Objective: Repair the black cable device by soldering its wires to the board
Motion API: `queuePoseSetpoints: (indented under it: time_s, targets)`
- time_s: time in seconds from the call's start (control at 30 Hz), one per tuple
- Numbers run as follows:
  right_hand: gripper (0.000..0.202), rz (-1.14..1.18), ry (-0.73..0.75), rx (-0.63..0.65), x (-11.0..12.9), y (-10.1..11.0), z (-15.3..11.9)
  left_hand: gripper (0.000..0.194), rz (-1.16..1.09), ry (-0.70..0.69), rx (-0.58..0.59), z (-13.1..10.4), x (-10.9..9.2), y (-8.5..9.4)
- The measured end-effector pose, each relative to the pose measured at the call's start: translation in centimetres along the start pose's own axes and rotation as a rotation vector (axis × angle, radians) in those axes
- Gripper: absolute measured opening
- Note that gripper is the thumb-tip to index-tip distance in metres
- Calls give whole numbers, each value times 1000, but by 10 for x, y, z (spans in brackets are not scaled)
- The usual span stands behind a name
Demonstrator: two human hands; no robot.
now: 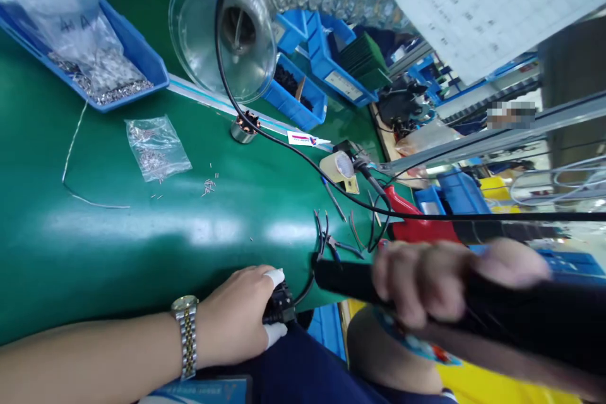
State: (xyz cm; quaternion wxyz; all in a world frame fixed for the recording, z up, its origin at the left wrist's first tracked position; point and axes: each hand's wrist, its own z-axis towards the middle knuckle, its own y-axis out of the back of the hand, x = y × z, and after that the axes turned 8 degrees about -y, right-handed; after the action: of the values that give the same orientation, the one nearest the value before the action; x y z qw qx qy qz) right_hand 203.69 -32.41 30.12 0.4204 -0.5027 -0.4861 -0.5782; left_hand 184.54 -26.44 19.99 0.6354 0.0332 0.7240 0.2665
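Note:
My left hand [241, 312], with white finger cots on thumb and forefinger, grips a black plug-like connector [280, 304] at the bench's front edge. From the connector runs a short black cable [307, 290], and thin wires [322, 233] with bare ends show just beyond it. My right hand [440, 278], smeared by motion, is wrapped round a long black bar-like object [348, 279]; its exact kind is unclear. Blue-handled pliers [338, 247] lie on the green mat beside its tip.
A blue bin [137, 53] of small metal parts and a bag of pins [158, 150] lie left. Behind are a clear funnel-shaped hood [189, 31], a soldering tip cleaner [243, 128] and blue bins [296, 98]. A black cord [303, 158] crosses near a red tool [421, 221].

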Motion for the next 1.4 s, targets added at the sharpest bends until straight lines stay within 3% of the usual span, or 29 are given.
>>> queuePoseSetpoints:
  time_s: [0.07,0.17,0.37,0.47,0.63,0.73,0.93,1.07,1.2,1.27,1.4]
  targets:
    - [59,38,125,-225,-17,-6,20,56,4,-40,-27,-2,-2,6]
    - [51,-245,-18,-337,-45,-12,47,63,31,-115,-61,-4,-6,15]
    - [45,-1081,-211,-277,-80,-26,79,65,91,-98,-78,-4,-13,27]
    - [46,-1152,-256,-321,-96,-31,94,65,25,-103,-56,-4,-15,32]
    - [45,-1207,-312,-376,-119,-25,109,65,-359,-206,6,-3,-11,35]
    - [46,-1198,-297,-375,-126,-19,110,66,-469,-284,30,-1,-7,37]
    - [51,-1106,-207,-387,-122,-13,103,72,-463,-411,23,1,-1,40]
    - [41,-988,-20,-357,-98,-9,82,69,-442,-425,-6,1,3,41]
    - [22,-606,240,-320,-78,0,49,65,-443,-419,-67,-1,5,44]
    - [19,-410,277,-218,-77,2,33,64,-438,-425,-82,-1,4,46]
    - [42,-160,208,212,-86,-6,9,61,-394,-424,-104,-2,1,47]
